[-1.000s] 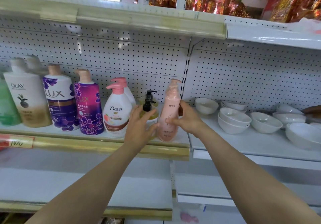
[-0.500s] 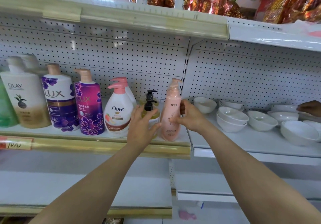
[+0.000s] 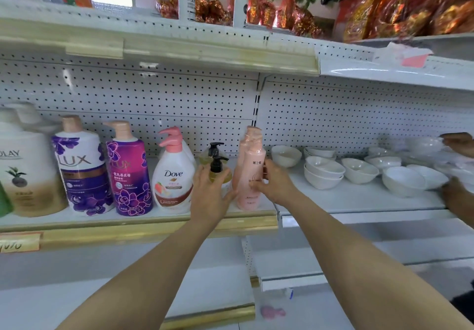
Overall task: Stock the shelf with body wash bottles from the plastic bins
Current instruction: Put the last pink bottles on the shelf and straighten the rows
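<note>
A row of body wash bottles stands on the middle shelf (image 3: pixel 77 220): an Olay bottle (image 3: pixel 28 173), two purple Lux bottles (image 3: pixel 80 170), a white Dove bottle (image 3: pixel 171 176), a yellow bottle with a black pump (image 3: pixel 216 161) and a tall pink bottle (image 3: pixel 250 168) at the row's right end. My left hand (image 3: pixel 209 194) curls around the front of the yellow pump bottle. My right hand (image 3: pixel 273 182) grips the pink bottle from its right side. Both bottles stand upright on the shelf.
Several white bowls (image 3: pixel 324 170) fill the shelf section to the right. Another person's hands (image 3: pixel 459 145) reach among the bowls at the far right edge. A top shelf (image 3: pixel 159 45) hangs overhead with red-gold packets. The lower shelf (image 3: pixel 77 299) lies below my arms.
Both hands stay on the same two bottles. The pink bottle has turned a little in my right hand. The view has shifted slightly.
</note>
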A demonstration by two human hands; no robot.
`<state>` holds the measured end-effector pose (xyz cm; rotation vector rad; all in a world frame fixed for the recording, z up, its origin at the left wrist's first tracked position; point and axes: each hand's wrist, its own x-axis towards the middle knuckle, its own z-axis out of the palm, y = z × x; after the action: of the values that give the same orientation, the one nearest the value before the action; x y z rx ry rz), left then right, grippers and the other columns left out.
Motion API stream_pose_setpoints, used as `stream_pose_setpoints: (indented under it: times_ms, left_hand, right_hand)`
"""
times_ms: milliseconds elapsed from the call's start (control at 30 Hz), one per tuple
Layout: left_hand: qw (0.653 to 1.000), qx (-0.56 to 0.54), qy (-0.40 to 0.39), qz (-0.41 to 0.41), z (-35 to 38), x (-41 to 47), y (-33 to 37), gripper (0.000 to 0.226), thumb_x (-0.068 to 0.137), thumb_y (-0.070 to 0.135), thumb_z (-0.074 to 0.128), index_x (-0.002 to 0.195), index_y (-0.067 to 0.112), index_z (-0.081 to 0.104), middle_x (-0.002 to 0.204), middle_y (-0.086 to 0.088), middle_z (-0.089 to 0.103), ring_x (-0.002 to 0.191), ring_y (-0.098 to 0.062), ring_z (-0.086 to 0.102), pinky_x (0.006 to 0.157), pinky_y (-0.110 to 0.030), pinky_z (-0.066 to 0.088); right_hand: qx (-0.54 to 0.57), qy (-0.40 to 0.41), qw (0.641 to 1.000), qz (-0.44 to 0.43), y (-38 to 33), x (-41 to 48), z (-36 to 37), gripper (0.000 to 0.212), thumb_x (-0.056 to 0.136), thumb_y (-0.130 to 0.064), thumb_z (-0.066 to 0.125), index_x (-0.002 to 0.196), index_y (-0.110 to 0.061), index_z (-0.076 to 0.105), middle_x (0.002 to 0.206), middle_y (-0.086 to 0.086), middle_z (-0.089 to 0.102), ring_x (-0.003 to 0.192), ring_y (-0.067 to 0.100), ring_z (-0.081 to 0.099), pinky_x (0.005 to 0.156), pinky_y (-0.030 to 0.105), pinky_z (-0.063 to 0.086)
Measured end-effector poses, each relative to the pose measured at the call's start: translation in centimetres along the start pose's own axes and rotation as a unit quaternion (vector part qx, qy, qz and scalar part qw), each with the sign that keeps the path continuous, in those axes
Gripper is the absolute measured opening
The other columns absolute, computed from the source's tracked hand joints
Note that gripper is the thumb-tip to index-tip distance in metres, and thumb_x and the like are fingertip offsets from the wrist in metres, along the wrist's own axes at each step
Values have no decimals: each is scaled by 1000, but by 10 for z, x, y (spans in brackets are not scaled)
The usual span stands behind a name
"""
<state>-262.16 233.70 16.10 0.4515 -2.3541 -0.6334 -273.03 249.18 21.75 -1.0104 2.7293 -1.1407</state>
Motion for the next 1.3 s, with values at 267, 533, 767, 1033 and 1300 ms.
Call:
stream_pose_setpoints:
  times_ms: [267, 533, 767, 1033, 1300]
  left_hand:
    - [999, -26, -8, -36, -85, -17, 42, 66, 86, 25, 73, 145, 27, 44, 154, -13, 30, 143, -32, 24, 113, -39, 26]
    - [989, 67, 85, -104, -202, -73, 46, 58, 89, 38, 65, 142, 24, 45, 147, -15, 41, 134, -37, 36, 109, -48, 37]
    - [970, 125, 106, -180, -279, -141, 19, 58, 95, 48, 53, 146, 24, 41, 147, -15, 41, 136, -35, 33, 105, -50, 40]
    - [967, 138, 119, -181, -376, -192, -53, 59, 93, 49, 55, 145, 24, 43, 149, -11, 40, 138, -32, 34, 106, -48, 38]
    - [968, 167, 96, -162, -488, -235, -150, 58, 94, 48, 55, 146, 25, 43, 152, -14, 37, 140, -35, 31, 109, -49, 34]
  right_hand:
    - [-145, 63, 987, -19, -57, -56, -22, 72, 89, -33, 69, 147, -13, 32, 141, 16, 45, 124, 35, 51, 88, 42, 47]
    - [-189, 15, 971, -142, -155, -105, -26, 69, 94, -52, 56, 150, -18, 36, 155, 9, 37, 142, 29, 32, 109, 42, 36]
    - [-179, -9, 960, -215, -224, -151, 4, 69, 93, -57, 53, 150, -22, 37, 152, 6, 42, 139, 28, 37, 106, 44, 38]
    - [-165, -18, 963, -211, -323, -199, 83, 66, 91, -58, 57, 143, -19, 45, 148, 9, 47, 136, 34, 42, 107, 46, 37]
    - [-117, -27, 975, -188, -430, -239, 174, 74, 88, -58, 60, 147, -18, 40, 145, 11, 50, 134, 31, 44, 104, 47, 45]
